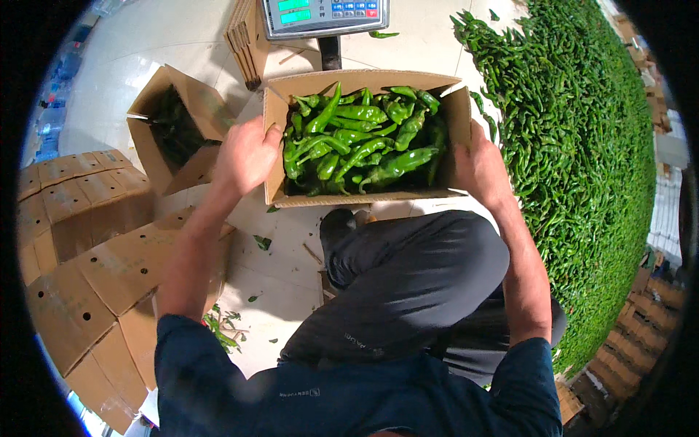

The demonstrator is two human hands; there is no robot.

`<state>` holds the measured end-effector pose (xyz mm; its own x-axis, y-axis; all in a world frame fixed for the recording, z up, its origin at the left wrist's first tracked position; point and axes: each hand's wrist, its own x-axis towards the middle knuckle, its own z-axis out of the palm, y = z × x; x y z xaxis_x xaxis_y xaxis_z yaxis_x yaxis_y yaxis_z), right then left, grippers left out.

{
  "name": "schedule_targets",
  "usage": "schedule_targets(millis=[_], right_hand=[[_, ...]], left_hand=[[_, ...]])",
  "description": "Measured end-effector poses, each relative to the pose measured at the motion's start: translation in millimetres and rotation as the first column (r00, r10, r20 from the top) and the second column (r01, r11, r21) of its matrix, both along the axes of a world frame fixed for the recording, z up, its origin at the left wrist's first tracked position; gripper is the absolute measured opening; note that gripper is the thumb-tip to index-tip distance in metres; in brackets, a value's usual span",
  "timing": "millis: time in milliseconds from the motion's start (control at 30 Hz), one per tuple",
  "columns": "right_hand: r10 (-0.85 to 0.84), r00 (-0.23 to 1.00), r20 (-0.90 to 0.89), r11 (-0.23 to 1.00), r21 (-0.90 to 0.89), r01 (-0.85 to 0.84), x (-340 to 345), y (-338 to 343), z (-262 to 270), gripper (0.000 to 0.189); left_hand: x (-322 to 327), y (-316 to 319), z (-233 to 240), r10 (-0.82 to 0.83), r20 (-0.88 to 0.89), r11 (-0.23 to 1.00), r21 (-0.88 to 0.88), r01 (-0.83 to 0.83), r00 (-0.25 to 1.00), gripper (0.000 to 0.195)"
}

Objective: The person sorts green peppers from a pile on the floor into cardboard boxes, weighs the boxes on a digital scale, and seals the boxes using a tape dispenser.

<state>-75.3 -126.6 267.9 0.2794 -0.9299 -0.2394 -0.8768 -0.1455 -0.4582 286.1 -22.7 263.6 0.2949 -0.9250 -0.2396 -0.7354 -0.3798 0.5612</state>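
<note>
An uncovered cardboard box (371, 200) holding many green peppers (360, 113) is between my two hands, just beyond my knee. My left hand (249, 154) grips its left wall, the thumb over the rim. On the opposite side, my right hand (483, 163) grips the right wall, its fingertips partly hidden by the cardboard. Directly behind the box stands a digital scale's display head (327, 16) with lit green readouts and a keypad, on a dark post (329, 53). The box hides whatever lies under it.
A large heap of green peppers (573, 180) covers the floor to the right. Closed cardboard boxes (104, 262) are stacked at left, near another open box (188, 117) with peppers inside. Flattened cardboard (244, 46) leans beside the scale. Leaves and stems (224, 328) litter the floor.
</note>
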Motion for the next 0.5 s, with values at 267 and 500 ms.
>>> schedule_targets(millis=[267, 500], right_hand=[[0.028, 0.989, 0.147, 0.994, -0.112, -0.012, 3, 2, 76, 0.056], [0.144, 0.983, 0.111, 0.99, -0.016, -0.143, 2, -23, -4, 0.06]], left_hand=[[-15, 9, 78, 0.03, -0.157, 0.992, -0.116, -0.049, 0.987, 0.027], [7, 12, 11, 0.016, -0.085, 0.995, -0.094, -0.024, 0.996, 0.03]])
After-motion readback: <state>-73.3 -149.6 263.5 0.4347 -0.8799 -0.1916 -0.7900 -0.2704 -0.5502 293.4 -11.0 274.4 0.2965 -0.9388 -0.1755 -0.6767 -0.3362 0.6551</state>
